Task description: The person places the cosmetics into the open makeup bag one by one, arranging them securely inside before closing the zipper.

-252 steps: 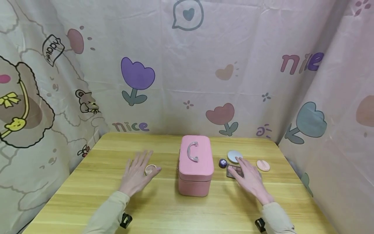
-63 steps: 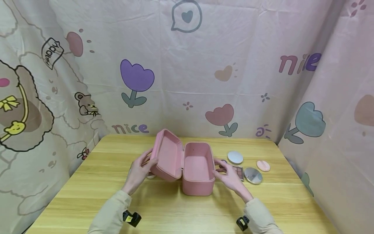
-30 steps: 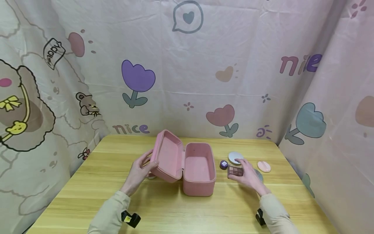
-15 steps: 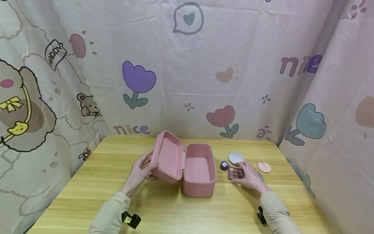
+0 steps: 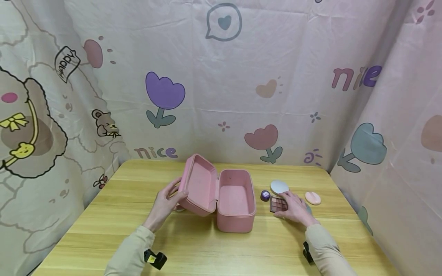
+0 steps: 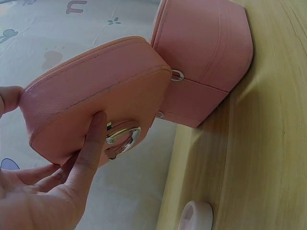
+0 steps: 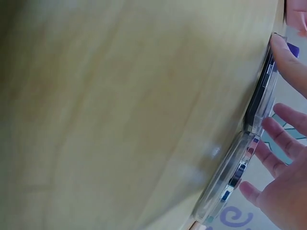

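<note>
A pink makeup case stands at mid-table, its body [image 5: 236,222] upright and its lid [image 5: 198,184] swung out to the left. My left hand [image 5: 162,207] holds that lid, thumb at its rim and fingers on its outer face near the silver handle [image 6: 124,139]. Over on the right, an eyeshadow palette [image 5: 278,204] lies on the table, its rows of pans facing up. My right hand [image 5: 296,209] pinches it, thumb at the near edge and index finger at the far edge. The right wrist view shows the thumb against the dark edge of the palette [image 7: 261,91], other fingers spread above.
A small purple-lidded jar [image 5: 265,195] sits left of the palette. Behind is a white round compact [image 5: 279,186]; a pink powder puff [image 5: 312,197] lies farther right. A round shiny disc [image 5: 308,208] is mostly under my right hand. A pale round item [image 6: 197,215] lies below the lid.
The case has been opened to the left by my left hand, which now stays on the lid. My right hand has moved from the case to the palette; its thumb has shifted slightly toward me.
</note>
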`<state>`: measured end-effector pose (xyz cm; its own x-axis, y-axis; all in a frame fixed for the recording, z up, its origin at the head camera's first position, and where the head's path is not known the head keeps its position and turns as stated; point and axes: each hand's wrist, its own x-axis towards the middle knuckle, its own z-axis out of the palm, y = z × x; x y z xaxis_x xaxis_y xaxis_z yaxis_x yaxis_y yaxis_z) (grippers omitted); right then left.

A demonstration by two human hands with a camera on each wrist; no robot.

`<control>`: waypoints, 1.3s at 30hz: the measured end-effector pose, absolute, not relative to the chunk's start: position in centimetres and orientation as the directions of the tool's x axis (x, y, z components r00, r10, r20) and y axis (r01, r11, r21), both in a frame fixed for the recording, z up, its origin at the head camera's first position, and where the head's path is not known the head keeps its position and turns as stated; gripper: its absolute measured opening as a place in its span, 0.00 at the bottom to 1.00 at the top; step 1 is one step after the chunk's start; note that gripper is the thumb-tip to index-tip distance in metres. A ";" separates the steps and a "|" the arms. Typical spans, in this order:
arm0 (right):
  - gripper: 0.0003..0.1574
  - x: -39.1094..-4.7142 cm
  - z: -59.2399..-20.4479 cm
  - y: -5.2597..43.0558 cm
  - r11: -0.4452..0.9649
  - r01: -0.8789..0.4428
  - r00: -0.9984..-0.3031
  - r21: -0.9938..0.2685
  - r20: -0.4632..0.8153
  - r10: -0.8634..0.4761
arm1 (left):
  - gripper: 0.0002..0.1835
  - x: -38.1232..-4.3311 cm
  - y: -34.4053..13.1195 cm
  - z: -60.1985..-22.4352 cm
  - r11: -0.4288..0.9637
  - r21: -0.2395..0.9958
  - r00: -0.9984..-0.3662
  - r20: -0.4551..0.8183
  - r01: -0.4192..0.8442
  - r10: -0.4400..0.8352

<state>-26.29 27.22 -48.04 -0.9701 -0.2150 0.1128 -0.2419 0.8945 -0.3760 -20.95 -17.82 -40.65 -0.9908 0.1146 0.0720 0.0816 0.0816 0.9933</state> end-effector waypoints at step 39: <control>0.53 -26.8 -47.1 27.1 0.835 -0.187 -0.982 -0.518 0.121 -0.145 | 0.35 -20.8 -17.7 -40.6 0.087 0.993 -0.993 0.072 0.080 0.092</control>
<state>-26.78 27.11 -47.08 -0.9820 -0.1447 0.1213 -0.1870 0.8350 -0.5175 -20.83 -17.68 -40.56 -0.9932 0.0920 0.0720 0.0801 0.0872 0.9930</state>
